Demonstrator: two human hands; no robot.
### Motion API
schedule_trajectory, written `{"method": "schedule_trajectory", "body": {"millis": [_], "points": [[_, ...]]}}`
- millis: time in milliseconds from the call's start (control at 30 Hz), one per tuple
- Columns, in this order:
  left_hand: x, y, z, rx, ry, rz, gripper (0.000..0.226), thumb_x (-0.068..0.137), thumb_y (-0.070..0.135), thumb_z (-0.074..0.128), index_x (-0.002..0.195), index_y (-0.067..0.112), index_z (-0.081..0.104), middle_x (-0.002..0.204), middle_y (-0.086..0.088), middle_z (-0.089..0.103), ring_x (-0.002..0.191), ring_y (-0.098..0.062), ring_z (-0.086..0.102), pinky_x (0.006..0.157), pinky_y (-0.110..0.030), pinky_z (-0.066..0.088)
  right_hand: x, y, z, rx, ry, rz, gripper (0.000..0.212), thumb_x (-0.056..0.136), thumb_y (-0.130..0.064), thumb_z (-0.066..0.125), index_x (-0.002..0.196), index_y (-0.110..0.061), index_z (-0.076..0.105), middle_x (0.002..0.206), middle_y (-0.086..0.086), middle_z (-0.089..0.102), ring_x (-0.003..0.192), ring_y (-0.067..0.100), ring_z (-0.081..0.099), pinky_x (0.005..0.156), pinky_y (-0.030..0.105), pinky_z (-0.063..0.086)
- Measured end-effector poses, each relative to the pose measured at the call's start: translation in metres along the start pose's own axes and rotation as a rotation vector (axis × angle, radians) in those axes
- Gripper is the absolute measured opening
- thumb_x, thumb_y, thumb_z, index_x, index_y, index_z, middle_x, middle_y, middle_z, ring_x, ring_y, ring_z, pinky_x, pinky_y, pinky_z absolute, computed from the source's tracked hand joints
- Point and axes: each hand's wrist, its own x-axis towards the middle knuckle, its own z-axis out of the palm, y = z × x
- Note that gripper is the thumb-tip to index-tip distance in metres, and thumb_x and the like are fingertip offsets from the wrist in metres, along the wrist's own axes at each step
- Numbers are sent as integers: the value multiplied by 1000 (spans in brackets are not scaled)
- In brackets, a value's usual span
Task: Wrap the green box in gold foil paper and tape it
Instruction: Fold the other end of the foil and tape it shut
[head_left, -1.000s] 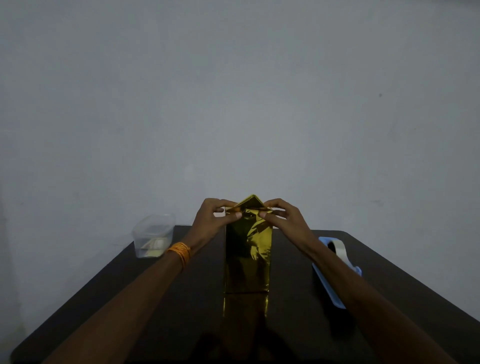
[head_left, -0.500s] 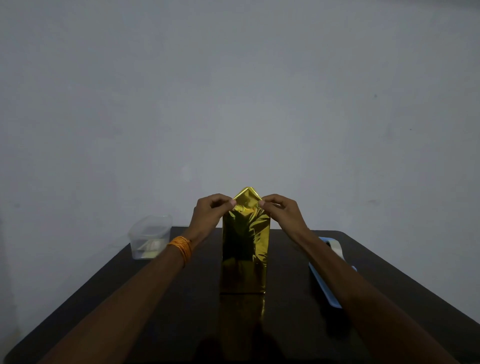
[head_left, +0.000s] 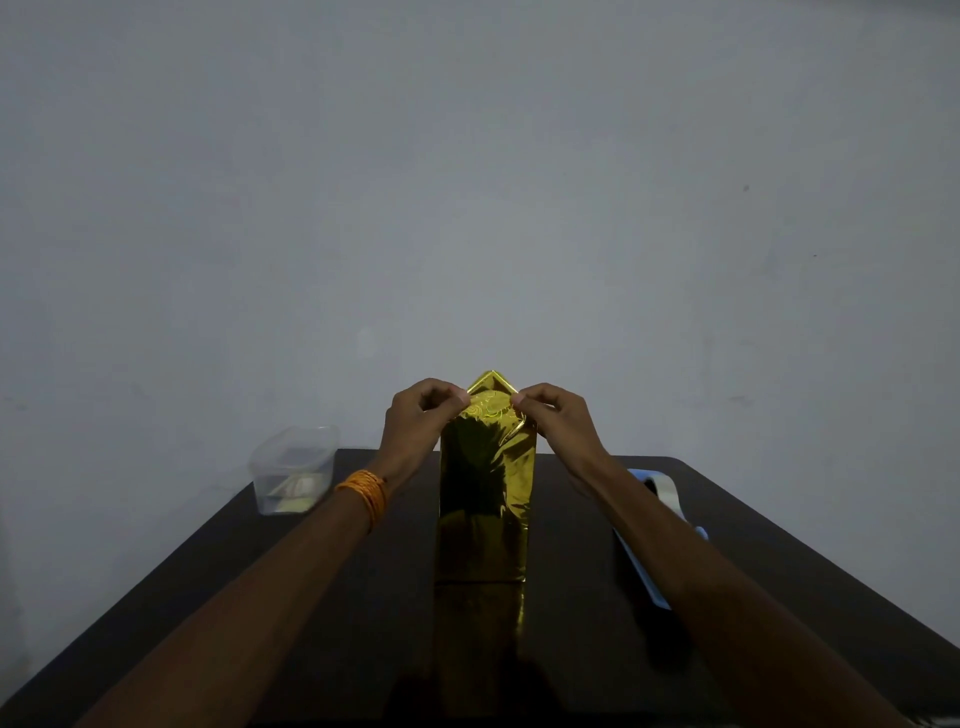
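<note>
Pinching the peaked top fold of the gold foil (head_left: 485, 499) with left hand (head_left: 415, 423) and right hand (head_left: 558, 421), fingers curled. Standing upright between both hands on dark table (head_left: 208, 571); shiny, creased, faintly patterned near the fingertips.

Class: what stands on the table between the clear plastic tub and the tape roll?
In the head view, the upright gold-wrapped box stands there, its top fold pinched by the left hand and the right hand.
</note>
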Motion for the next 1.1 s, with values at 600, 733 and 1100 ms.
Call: {"method": "schedule_trajectory", "body": {"millis": [600,733,1100], "points": [[0,9,8,98,86,-26,15,90,21,69,88,7,74,84,-2,71,83,-14,66,74,-23,50,-1,-6,5,-34,77,27,18,94,-21,66,88,-7,74,81,1,70,75,9,60,71,28,47],[0,13,6,103,79,-30,14,89,22,70,87,8,75,82,0,71,79,-7,65,73,-19,48,0,-8,6,-41,82,32,18,93,-22,67,87,-6,74,80,-1,70,72,7,58,69,28,46],[-17,44,21,320,293,335,13,90,27,68,97,16,66,91,4,66,86,-9,62,69,-18,49,-13,-14,-10,-66,105,79,25,99,-28,56,112,-12,70,111,-3,68,111,15,60,97,38,49]]}}
